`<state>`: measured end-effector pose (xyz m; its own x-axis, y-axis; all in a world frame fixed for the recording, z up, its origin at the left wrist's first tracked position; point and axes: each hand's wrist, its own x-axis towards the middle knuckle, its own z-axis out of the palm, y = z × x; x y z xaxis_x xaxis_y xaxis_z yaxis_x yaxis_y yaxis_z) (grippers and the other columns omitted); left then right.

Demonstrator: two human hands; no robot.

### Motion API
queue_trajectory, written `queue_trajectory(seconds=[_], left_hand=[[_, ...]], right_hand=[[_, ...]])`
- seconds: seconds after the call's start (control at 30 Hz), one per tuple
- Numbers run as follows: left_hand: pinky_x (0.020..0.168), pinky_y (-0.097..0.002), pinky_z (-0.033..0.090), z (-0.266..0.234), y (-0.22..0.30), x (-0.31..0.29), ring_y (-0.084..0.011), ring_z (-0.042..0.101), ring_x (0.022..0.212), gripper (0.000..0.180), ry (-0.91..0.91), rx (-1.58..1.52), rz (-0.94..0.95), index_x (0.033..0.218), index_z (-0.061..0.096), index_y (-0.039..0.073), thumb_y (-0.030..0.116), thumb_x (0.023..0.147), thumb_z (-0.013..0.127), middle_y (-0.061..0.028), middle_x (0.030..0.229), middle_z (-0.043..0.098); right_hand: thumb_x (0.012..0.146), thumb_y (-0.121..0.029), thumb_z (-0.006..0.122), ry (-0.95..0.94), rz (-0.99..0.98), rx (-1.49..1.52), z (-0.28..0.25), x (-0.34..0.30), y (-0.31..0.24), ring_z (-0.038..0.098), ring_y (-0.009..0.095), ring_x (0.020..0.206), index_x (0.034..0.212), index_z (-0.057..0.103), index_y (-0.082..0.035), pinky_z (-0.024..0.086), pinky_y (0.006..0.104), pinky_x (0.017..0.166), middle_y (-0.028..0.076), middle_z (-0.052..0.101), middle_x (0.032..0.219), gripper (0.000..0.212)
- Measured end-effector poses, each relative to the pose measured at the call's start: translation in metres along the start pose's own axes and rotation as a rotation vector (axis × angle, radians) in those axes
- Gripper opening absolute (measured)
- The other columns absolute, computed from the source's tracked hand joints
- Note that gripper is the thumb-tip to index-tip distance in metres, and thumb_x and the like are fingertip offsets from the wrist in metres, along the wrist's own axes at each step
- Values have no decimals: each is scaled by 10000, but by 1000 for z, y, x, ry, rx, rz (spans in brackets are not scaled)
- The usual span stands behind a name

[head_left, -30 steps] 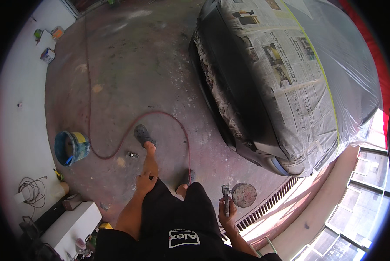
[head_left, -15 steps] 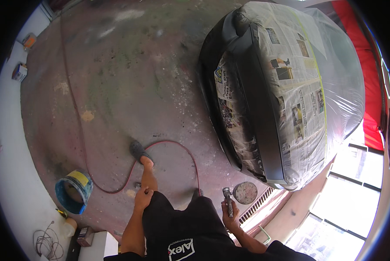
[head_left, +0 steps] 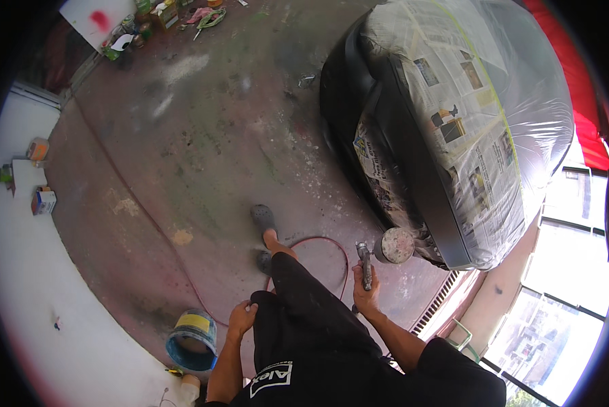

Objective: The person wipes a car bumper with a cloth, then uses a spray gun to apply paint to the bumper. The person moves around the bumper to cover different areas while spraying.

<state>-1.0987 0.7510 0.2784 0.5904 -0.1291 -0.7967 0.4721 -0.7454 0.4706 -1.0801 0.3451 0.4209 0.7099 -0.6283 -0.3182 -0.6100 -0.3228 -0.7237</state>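
Spray gun [head_left: 365, 261], fingers of my right hand [head_left: 367, 293] wrapped round it, now sits closer to the dark bumper [head_left: 432, 182] of the masked car [head_left: 484, 210] at right than a second ago, which I judge puts the tool nearer the work. Left hand [head_left: 241, 317] hangs by black shorts [head_left: 311, 308], curled or spread I can't tell; trigger hidden, nozzle hard to make out.

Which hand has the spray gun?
The right hand: it grips the spray gun. The left hand, beside the black shorts, shows no tool.
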Motion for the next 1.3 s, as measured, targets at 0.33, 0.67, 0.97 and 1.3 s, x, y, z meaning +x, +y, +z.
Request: queue_trajectory(seconds=[0.33,0.67,0.97,1.3], left_hand=[[970,-347,577,-226,246,111,-190,762,1079,398,-120,-598,186,1268,793,-27,328,1124,684,-141,1170,830],[1027,-421,502,-430,577,97,-328,693,1134,912,-1215,-1231,1087,1334,743,-129,719,1003,698,-232,1264,741],[821,-355,557,-499,634,139,-268,681,969,579,-1261,-1591,955,1173,846,-46,512,1049,751,-177,1153,716],[1087,-463,532,-584,424,457,-390,696,1220,476,-545,441,296,1433,695,0,276,1047,732,-222,1391,709]], right_hand=[[1137,-314,665,171,246,55,124,95,-83,755,300,1003,1323,661,25,569,429,911,198,765,1051,386],[1153,-406,643,388,442,227,214,183,-196,638,142,985,1341,682,-5,522,338,883,56,742,1086,445],[1142,-417,655,814,390,170,310,263,-273,670,229,982,1304,673,42,542,407,891,122,724,1044,487],[1130,-383,700,1238,429,463,395,372,-312,580,104,945,1274,658,-6,486,305,832,20,657,1013,406]])
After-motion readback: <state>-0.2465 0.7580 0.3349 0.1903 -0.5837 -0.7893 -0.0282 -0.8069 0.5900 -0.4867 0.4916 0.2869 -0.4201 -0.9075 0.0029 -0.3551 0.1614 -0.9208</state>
